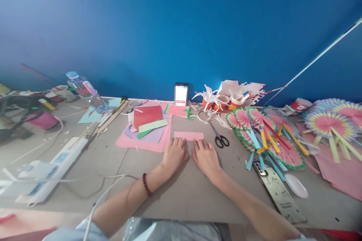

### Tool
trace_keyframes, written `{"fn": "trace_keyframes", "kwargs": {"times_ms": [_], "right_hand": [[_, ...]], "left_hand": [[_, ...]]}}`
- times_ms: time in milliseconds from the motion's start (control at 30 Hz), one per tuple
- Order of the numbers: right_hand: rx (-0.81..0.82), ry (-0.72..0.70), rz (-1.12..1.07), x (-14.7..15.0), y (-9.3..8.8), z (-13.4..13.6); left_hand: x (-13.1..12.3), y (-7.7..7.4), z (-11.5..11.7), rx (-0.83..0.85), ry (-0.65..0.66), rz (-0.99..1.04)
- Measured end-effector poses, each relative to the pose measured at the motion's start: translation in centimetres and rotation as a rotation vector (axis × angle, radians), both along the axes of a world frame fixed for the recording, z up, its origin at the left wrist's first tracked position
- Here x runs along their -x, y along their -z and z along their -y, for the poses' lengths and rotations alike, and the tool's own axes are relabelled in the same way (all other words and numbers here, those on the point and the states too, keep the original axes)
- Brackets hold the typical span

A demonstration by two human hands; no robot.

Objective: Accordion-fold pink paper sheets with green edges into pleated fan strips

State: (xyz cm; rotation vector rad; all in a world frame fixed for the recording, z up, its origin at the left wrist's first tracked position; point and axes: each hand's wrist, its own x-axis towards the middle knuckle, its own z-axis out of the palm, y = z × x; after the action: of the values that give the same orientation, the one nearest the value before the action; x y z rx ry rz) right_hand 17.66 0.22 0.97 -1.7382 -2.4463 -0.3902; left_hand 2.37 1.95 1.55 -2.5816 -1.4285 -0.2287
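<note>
A narrow pink paper strip (188, 135) lies crosswise on the grey table in front of me. My left hand (175, 154) has its curled fingers on the strip's near left edge, with the thumb tucked close. At the near right edge, my right hand (206, 156) pinches the same strip in a similar way. A small gap separates the two thumbs. Fingers cover the lower corners of the paper. Black-handled scissors (221, 141) lie just right of the strip. Beyond it is a row of pink and green thin rolled sticks (178, 111).
Coloured paper sheets (147, 118) lie to the left. A phone (181, 95) leans on the blue wall. Paper cups (235, 101) hold white scraps. Folded paper fans (283, 135), a patterned phone (278, 192) and a white mouse (296, 186) are right; a power strip (63, 158) and bottle (86, 89) left.
</note>
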Motion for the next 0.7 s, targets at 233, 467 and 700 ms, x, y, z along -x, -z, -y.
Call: {"fn": "trace_keyframes", "kwargs": {"times_ms": [233,467,700], "right_hand": [[0.013,0.002,0.02,0.0,0.0,-0.1],[-0.004,-0.022,0.005,-0.1,0.1,-0.1],[0.013,-0.019,-0.043,-0.3,-0.3,0.0]], "left_hand": [[-0.3,0.0,0.3,0.019,-0.04,0.0],[-0.4,0.0,0.7,-0.02,-0.029,0.017],[-0.6,0.2,1.0,-0.052,-0.077,-0.027]]}}
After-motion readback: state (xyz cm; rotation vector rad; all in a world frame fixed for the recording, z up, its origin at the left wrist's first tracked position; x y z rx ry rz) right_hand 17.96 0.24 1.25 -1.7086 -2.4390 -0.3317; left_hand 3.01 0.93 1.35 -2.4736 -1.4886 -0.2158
